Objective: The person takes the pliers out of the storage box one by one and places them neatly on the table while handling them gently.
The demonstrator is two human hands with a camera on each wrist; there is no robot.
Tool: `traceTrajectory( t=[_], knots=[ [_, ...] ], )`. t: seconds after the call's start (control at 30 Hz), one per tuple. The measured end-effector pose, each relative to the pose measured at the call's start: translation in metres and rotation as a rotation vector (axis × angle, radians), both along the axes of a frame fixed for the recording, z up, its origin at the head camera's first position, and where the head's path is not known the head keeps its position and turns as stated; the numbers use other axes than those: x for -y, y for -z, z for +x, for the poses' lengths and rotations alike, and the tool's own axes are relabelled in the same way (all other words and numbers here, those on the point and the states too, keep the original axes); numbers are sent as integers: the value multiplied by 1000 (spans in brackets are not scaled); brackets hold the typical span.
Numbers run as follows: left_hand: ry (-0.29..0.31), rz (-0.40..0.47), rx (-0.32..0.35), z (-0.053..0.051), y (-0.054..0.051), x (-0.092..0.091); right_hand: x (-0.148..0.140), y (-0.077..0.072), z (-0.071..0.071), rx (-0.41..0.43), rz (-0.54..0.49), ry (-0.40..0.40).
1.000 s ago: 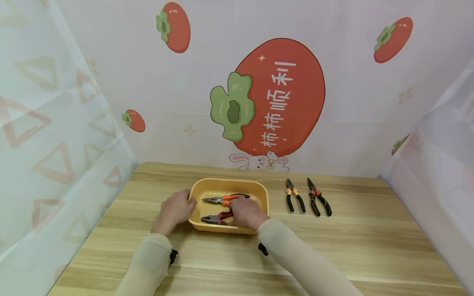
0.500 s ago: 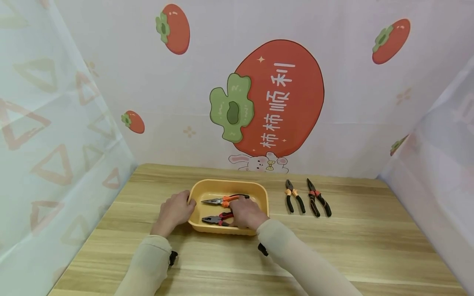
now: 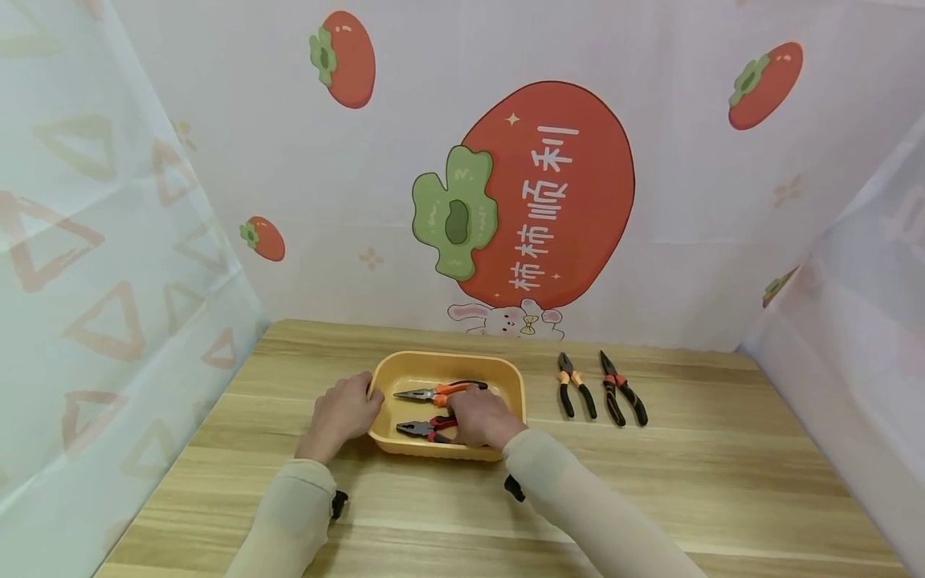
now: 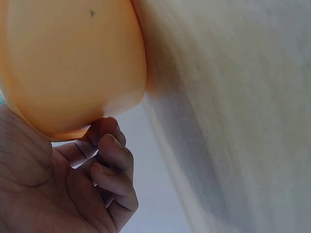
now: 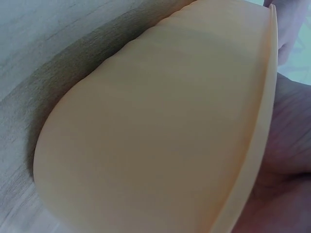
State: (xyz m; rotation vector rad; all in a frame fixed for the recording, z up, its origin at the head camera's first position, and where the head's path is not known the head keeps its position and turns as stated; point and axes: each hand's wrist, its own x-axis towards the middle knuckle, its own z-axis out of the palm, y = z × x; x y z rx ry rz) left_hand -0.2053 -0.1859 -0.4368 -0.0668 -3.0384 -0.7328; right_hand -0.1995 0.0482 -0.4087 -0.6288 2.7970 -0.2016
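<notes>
In the head view my left hand (image 3: 342, 416) grips the left rim of a yellow plastic bin (image 3: 389, 360), its thumb over the edge. The left wrist view shows the fingers (image 4: 116, 182) curled by the bin's outer wall. My right hand (image 3: 482, 415) reaches inside the bin and holds the handles of red-and-black combination pliers (image 3: 415, 429); its fingertips are hidden. Behind them lie orange-and-black needle-nose pliers (image 3: 422, 395), their handles close to the right hand. The right wrist view has mostly the bin's outer wall (image 5: 146, 131), with part of the hand beyond the rim.
On the wooden table (image 3: 686, 498), right of the bin, lie combination pliers with orange-and-black handles (image 3: 571, 385) and needle-nose pliers with red-and-black handles (image 3: 621, 389). A printed cloth wall (image 3: 686, 289) rises behind the table, and more cloth hangs at both sides.
The combination pliers under my right hand have shifted very slightly to the right inside the bin. My left hand keeps its place on the rim.
</notes>
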Motion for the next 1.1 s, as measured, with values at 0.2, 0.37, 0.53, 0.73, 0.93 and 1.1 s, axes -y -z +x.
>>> traceTrajectory(
  t=[0.2, 0.37, 0.53, 0.73, 0.93, 1.1],
  knots=[
    [-2, 5, 8, 1, 1, -1, 3, 1, -1, 8, 16, -10],
    [-1, 13, 10, 1, 2, 0, 3, 2, -2, -14, 42, -35],
    [5, 13, 0, 0, 1, 0, 2, 2, -4, -22, 48, -57],
    [2, 8, 8, 0, -1, 0, 1, 1, -4, -7, 22, -59],
    [2, 4, 10, 1, -2, 0, -2, 3, -4, -55, 16, -108],
    [6, 2, 11, 0, -2, 0, -6, 4, -4, -80, 12, -134]
  ],
)
